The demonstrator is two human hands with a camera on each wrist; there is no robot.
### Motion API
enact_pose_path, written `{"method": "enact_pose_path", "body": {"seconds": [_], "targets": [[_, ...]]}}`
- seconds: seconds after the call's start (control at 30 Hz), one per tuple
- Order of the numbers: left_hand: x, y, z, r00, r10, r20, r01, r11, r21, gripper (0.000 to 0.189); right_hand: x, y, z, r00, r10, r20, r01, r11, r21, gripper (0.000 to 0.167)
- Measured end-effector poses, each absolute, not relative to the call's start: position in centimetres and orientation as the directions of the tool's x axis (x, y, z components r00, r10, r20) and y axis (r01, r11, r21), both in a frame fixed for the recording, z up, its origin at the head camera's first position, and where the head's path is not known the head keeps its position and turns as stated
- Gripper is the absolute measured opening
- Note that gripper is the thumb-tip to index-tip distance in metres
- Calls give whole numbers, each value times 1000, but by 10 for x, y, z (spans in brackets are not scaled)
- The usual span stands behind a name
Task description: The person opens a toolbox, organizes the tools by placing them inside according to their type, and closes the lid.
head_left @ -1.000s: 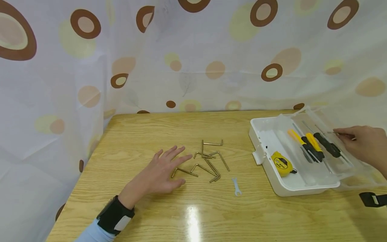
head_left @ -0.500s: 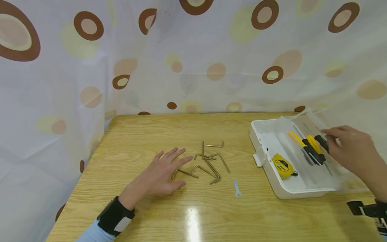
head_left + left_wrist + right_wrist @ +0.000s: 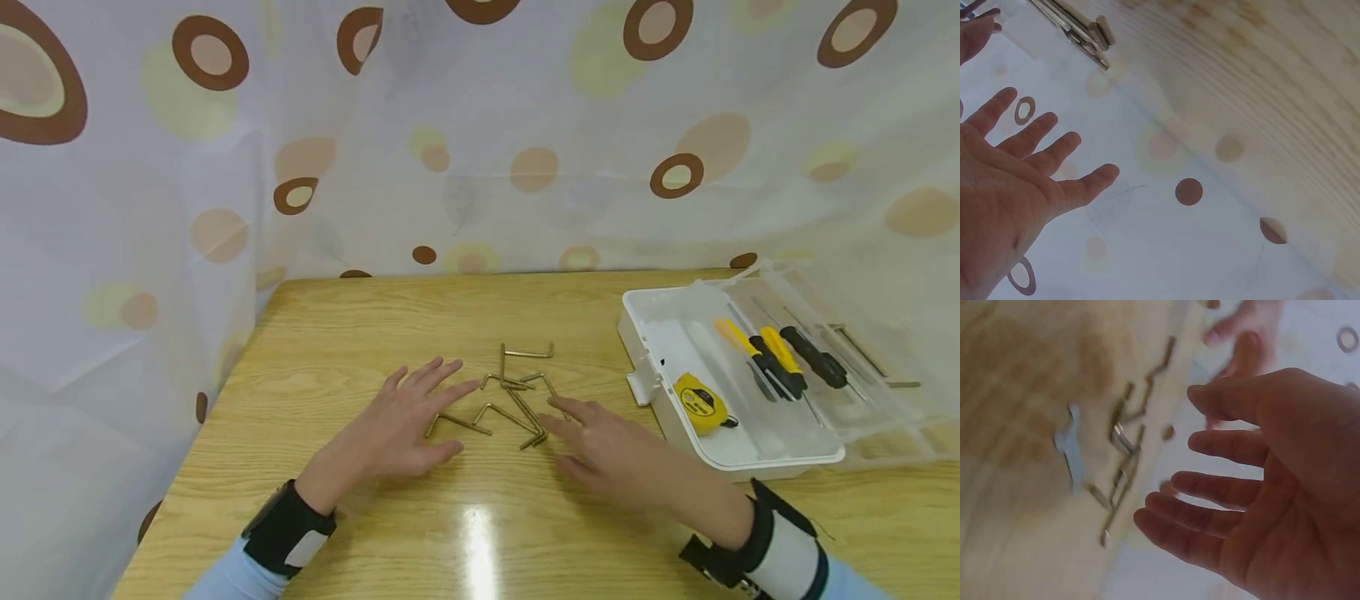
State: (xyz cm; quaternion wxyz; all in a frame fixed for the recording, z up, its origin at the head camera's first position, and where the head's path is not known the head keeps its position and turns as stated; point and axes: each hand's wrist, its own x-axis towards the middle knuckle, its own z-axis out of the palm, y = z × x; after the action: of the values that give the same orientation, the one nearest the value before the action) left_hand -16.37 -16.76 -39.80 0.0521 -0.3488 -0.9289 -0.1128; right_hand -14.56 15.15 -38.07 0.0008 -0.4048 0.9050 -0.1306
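Observation:
Several brass L-shaped hex keys (image 3: 501, 418) lie in a loose pile on the wooden table. Left of the pile, my left hand (image 3: 408, 421) is spread with straight fingers and holds nothing. My right hand (image 3: 607, 450) reaches in from the other side, its fingertips overlapping the pile's right edge in the head view. Relaxed, parted fingers with nothing between them show in the right wrist view. A small pale open-end wrench (image 3: 1070, 453) appears there near the hex keys; in the head view the right hand hides it.
At the right stands a white toolbox (image 3: 701, 465), its clear lid (image 3: 885, 446) swung open. Inside are a yellow tape measure (image 3: 701, 404) and black-and-yellow screwdrivers (image 3: 780, 358). More brass hex keys (image 3: 862, 350) lie by the lid. A patterned curtain (image 3: 487, 217) hangs behind the table.
My right hand has moved left and toward me, from the toolbox lid to the hex key pile. It has let go of a brass hex key there. My left hand stays put.

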Motion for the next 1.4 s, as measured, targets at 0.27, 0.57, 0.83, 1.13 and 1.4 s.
{"method": "enact_pose_path", "body": {"seconds": [0.27, 0.57, 0.83, 1.13, 1.4], "targets": [[-163, -170, -398, -754, 628, 192, 655, 739, 157, 75, -157, 132, -401, -657, -753, -52, -717, 644, -266, 52], [-161, -170, -398, -772, 615, 160, 636, 751, 180, 74, -169, 132, -409, -655, -752, 73, -746, 630, -214, 12], [-160, -170, -400, -766, 622, 160, 643, 744, 184, 75, -170, 136, -406, -668, -743, 38, -725, 637, -262, 14], [-160, -170, -401, -759, 627, 175, 650, 739, 176, 73, -170, 144, -407, -670, -737, 93, -726, 624, -287, 10], [-160, -169, -401, -767, 621, 160, 641, 744, 187, 74, -171, 150, -407, -667, -687, 288, -742, 578, -340, 12]]}}
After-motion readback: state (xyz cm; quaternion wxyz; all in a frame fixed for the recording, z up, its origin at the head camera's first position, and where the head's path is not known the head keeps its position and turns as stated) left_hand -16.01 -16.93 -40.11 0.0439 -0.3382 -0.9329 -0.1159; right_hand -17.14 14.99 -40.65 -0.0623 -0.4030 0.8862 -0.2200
